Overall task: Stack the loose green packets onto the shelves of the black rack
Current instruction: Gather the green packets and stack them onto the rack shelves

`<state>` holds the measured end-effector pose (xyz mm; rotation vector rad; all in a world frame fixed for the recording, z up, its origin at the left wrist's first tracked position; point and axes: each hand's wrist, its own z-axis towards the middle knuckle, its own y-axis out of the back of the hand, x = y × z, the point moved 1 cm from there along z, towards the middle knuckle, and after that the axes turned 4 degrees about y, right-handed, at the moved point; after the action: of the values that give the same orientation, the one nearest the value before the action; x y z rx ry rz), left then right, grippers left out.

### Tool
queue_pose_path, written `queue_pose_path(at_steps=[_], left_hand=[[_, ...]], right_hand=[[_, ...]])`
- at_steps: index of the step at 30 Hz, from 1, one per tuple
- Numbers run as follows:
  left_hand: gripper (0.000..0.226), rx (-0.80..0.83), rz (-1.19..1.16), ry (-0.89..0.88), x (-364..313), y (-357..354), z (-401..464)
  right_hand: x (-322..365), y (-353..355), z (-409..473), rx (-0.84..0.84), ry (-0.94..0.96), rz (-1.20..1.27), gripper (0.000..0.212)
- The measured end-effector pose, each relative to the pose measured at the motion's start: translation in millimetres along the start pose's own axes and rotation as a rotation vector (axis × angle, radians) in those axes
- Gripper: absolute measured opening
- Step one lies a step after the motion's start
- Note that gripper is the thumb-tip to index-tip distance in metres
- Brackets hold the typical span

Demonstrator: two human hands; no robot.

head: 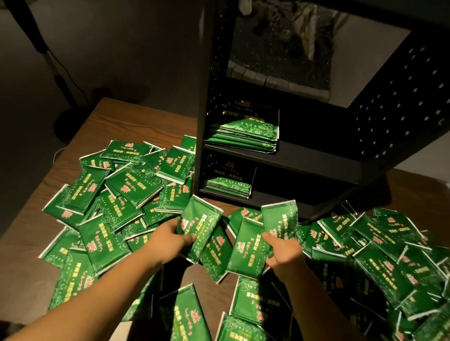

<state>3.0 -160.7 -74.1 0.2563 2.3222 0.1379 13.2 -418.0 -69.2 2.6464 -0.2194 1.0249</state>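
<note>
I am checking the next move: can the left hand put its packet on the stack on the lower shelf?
Probably yes. The left hand with its packet is just before the open lower shelf; nothing blocks the stack.

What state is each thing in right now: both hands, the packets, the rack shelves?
Left hand: grips a green foil packet, lifted.
Right hand: grips another green foil packet, lifted.
Loose green packets: scattered over the brown wooden table.
Black metal rack: upright on the table.
Middle-shelf stack: neat, flat.
Bottom-shelf stack: neat, shorter.
</note>
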Motion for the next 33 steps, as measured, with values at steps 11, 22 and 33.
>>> queue_pose_path(at_steps=[11,22,33], left_hand=[[0.018,0.219,-0.203,-0.027,-11,1,-19],[0.034,-0.012,-0.429,0.07,-4,-7,-20],[0.028,0.127,-0.167,-0.11,-11,-53,-34]], right_hand=[[-16,-30,-16,0.328,0.155,-0.104,0.126],[-4,-26,-38,0.273,0.125,0.248,0.091],[-13,-56,-58,0.255,0.192,0.396,0.094]])
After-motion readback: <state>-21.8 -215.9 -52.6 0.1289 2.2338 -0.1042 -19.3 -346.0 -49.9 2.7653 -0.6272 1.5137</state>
